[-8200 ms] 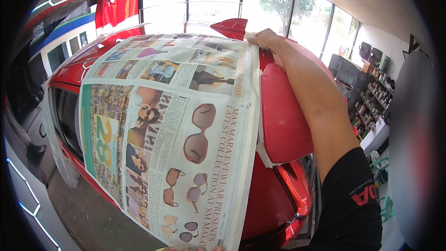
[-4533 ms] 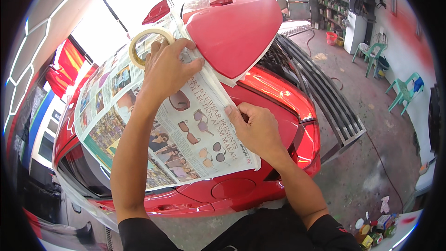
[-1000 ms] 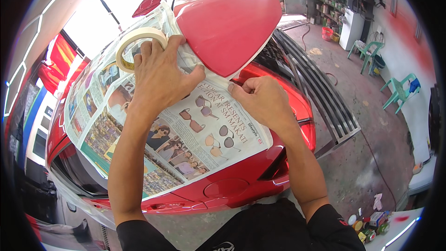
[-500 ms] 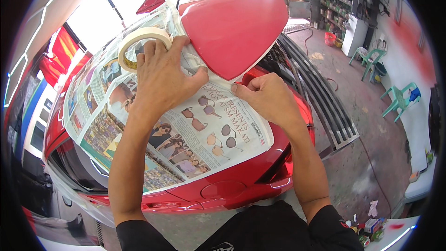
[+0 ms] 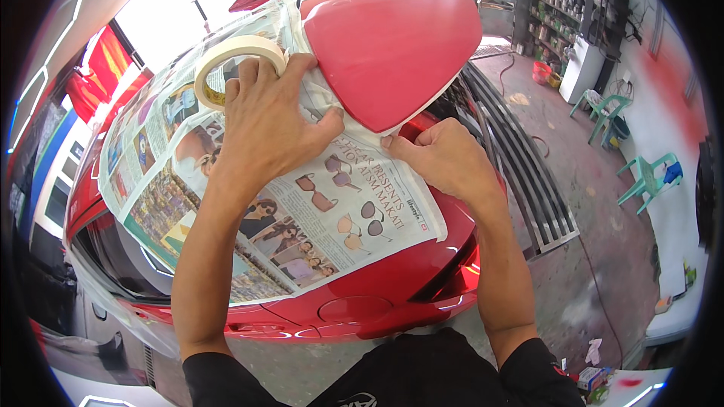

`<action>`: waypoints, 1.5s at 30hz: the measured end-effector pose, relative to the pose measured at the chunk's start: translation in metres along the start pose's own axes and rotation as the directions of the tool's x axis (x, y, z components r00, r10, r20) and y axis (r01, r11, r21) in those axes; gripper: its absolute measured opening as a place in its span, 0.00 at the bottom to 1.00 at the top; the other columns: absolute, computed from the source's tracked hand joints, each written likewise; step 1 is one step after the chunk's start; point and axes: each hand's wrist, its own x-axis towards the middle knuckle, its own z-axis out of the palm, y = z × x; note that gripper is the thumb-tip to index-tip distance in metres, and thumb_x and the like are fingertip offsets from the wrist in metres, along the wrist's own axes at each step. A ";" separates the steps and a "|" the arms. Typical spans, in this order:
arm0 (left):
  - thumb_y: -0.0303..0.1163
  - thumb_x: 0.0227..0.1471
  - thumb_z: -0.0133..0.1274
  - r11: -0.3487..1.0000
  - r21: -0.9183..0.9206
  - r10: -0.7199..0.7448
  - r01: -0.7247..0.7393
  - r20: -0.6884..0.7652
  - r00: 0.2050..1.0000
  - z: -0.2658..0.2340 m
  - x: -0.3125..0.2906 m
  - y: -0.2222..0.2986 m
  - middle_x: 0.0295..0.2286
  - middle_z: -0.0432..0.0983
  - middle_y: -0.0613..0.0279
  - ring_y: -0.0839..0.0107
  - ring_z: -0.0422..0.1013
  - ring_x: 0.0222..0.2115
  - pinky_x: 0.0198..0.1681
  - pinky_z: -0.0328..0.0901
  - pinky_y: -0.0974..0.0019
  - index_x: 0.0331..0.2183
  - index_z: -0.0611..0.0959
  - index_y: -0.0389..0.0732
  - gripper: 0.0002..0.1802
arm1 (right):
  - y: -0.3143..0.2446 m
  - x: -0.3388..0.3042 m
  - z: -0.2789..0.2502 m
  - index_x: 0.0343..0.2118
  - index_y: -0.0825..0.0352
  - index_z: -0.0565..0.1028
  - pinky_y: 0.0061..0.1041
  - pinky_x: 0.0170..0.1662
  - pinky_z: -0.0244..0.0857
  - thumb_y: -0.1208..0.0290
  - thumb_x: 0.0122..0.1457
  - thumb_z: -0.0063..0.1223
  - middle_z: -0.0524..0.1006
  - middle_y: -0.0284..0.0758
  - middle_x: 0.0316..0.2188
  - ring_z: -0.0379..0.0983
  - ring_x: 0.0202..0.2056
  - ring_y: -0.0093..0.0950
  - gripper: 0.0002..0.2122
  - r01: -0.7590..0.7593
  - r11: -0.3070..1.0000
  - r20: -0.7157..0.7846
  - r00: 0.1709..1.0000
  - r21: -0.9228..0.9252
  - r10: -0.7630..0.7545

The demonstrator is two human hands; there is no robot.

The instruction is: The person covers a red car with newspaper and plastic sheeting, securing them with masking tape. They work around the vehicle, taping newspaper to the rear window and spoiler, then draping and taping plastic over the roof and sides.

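A cream roll of masking tape hangs from my left hand, whose fingers are bent at its ring while the thumb reaches right over the paper. Under both hands, printed newspaper sheets cover the upper side of a red car. Beside the lower tip of a matte red panel, my right hand is closed, its thumb pressed at the newspaper's taped edge. The fingertips behind that thumb are partly hidden. Between my hands, pale wrinkled tape and paper run along the panel's left edge.
Dark metal slats lie on the floor right of the car. Further right stand green plastic chairs, a white cabinet and shelves of cans. A thin hose crosses the floor.
The view has shifted slightly, so the panel sits a little further right. My left hand keeps the tape roll in nearly the same place; my right hand stays at the paper's edge by the panel tip.
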 end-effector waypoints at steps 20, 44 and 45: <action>0.34 0.49 0.65 0.945 0.061 0.326 -0.322 -0.270 0.906 0.019 -0.072 0.047 0.52 0.74 0.58 0.54 0.68 0.52 0.54 0.60 0.46 0.47 0.87 0.48 0.20 | 0.031 -0.026 -0.008 0.27 0.73 0.84 0.27 0.28 0.67 0.43 0.60 0.69 0.78 0.34 0.17 0.73 0.21 0.21 0.29 0.091 0.991 -0.059 0.995 0.096 -0.085; 0.34 0.49 0.62 0.979 0.152 0.193 -0.139 -0.439 0.878 0.008 -0.043 0.042 0.51 0.74 0.58 0.53 0.66 0.52 0.54 0.59 0.46 0.49 0.88 0.49 0.22 | 0.036 -0.045 -0.009 0.34 0.73 0.83 0.23 0.26 0.58 0.63 0.64 0.69 0.77 0.30 0.21 0.64 0.22 0.16 0.14 0.290 0.938 -0.360 0.910 0.192 -0.207; 0.34 0.51 0.61 0.979 0.195 0.135 -0.060 -0.400 0.907 -0.004 -0.032 0.036 0.52 0.75 0.54 0.51 0.68 0.52 0.55 0.60 0.46 0.49 0.89 0.48 0.20 | 0.036 -0.047 -0.007 0.35 0.73 0.83 0.23 0.26 0.57 0.63 0.64 0.69 0.76 0.30 0.21 0.64 0.22 0.16 0.14 0.336 0.922 -0.381 0.891 0.190 -0.246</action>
